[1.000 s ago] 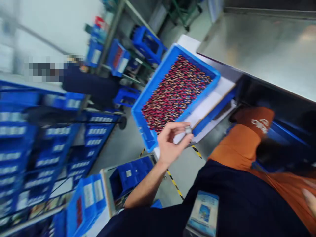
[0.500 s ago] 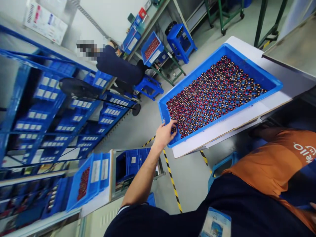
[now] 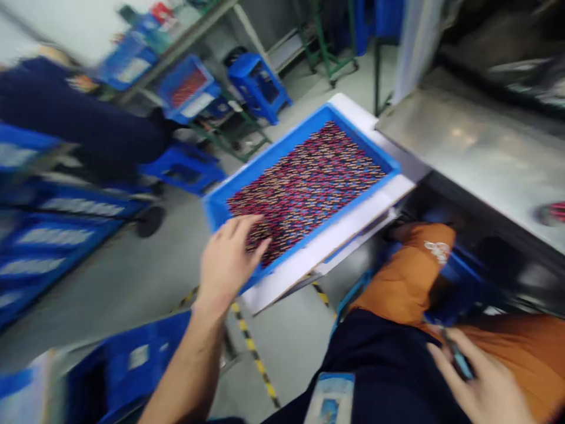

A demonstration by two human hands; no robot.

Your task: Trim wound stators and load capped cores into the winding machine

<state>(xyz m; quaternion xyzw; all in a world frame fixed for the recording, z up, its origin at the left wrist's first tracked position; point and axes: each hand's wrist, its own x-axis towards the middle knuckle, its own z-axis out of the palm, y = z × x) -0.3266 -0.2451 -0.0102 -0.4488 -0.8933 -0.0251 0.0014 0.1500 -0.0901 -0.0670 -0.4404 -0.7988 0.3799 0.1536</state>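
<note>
My left hand [image 3: 229, 259] is over the near-left corner of a blue tray [image 3: 212, 209]. Its thumb and fingers are apart, with nothing visible between them, though motion blurs the picture. The tray holds rows of many small ring-shaped parts [image 3: 304, 176] in red, copper and black, streaked by blur. At the lower right, near my lap, my right hand [image 3: 489, 377] is closed around a small hand tool [image 3: 461, 359] with a teal and dark handle. Most of that tool is hidden by the hand, so its kind does not show.
The tray rests on a white board [image 3: 282, 282]. On the right is a metal bench [image 3: 468, 135] with a reddish ring part [image 3: 554, 213] at its edge. Blue stools [image 3: 258, 88], a seated co-worker [image 3: 79, 112] and blue bins [image 3: 132, 359] stand around.
The view has swung to the right, bringing the metal bench and my right hand with its tool into sight. My left hand has lifted from the tray corner, its fingers spreading.
</note>
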